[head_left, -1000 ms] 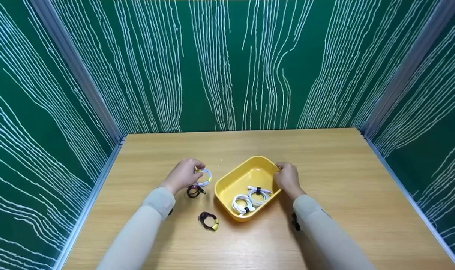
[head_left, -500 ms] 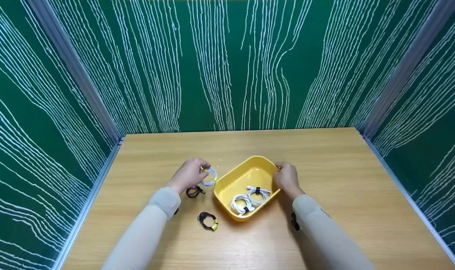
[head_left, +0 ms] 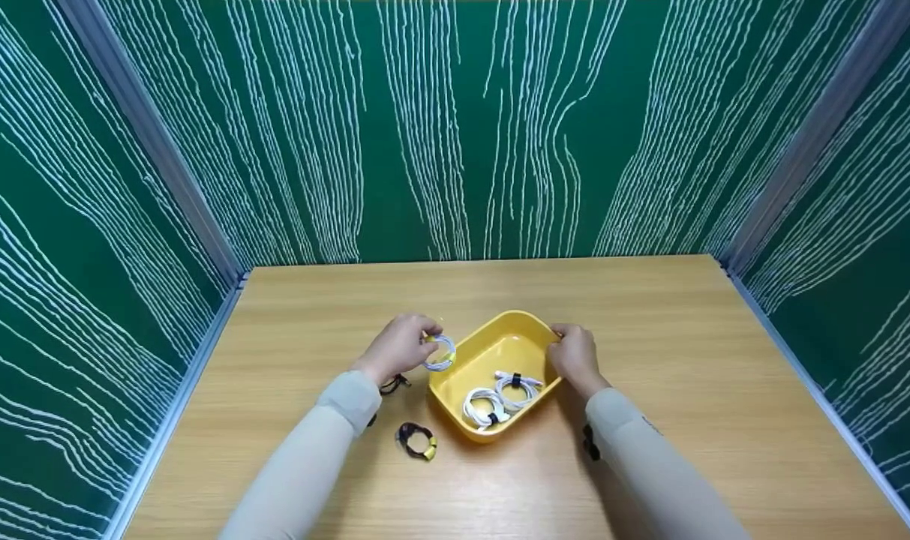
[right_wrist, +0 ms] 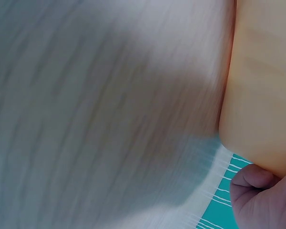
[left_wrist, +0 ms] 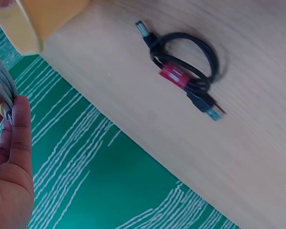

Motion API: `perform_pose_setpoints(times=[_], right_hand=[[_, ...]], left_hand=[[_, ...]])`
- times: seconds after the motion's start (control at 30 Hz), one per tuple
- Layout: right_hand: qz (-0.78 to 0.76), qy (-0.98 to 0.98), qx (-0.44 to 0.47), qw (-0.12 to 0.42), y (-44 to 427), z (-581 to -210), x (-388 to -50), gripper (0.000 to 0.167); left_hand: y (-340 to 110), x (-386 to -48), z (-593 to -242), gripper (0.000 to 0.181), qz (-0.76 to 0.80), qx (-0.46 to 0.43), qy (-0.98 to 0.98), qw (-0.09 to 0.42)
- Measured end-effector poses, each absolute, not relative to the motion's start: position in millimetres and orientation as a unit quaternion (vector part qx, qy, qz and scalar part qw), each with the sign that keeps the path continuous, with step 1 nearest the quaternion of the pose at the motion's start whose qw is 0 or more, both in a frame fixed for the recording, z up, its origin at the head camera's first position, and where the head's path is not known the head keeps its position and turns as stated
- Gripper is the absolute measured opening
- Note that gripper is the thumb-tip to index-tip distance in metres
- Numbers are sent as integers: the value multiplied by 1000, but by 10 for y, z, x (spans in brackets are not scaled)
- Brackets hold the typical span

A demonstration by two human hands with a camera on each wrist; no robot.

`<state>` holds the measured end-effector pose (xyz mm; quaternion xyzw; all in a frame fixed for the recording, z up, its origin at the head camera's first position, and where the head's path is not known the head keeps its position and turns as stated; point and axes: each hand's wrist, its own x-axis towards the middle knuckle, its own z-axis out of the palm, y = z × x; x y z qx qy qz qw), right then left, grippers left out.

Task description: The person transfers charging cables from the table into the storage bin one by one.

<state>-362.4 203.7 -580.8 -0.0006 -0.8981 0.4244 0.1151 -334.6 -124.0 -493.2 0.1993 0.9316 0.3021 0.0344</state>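
Wooden table (yellow bin, two dark cables aboard).

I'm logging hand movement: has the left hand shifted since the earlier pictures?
Yes. Against the table, the left hand has moved right, bringing its cable nearer the yellow tub.

My left fingers are moving to the right, carrying the coiled white cable with them. A second ago it was overlapping the coiled black cable with the red tie in the head view; half a second later it was already reaching the left edge of the yellow bin. Now it is crossing that edge in the same view, though I am not able to tell how high above it. My left sleeve is following rightward, and my wrist and hand are now covering most of that black cable, leaving only a small part showing.
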Motion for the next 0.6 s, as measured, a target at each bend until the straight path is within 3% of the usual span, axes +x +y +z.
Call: perform_pose_setpoints(times=[0.23,0.47,0.6], right_hand=[[410,-905,-11,114,2035,-5812,-3627,39],[416,-901,-8,120,2025,-5845,-3649,21],[416,-902,-10,116,2032,-5837,-3645,25]], left_hand=[[-1095,-3330,-4948,30,307,178,933,65],[-991,-3320,-4946,31,307,169,933,81],[-934,-3311,-4949,32,310,168,932,86]])
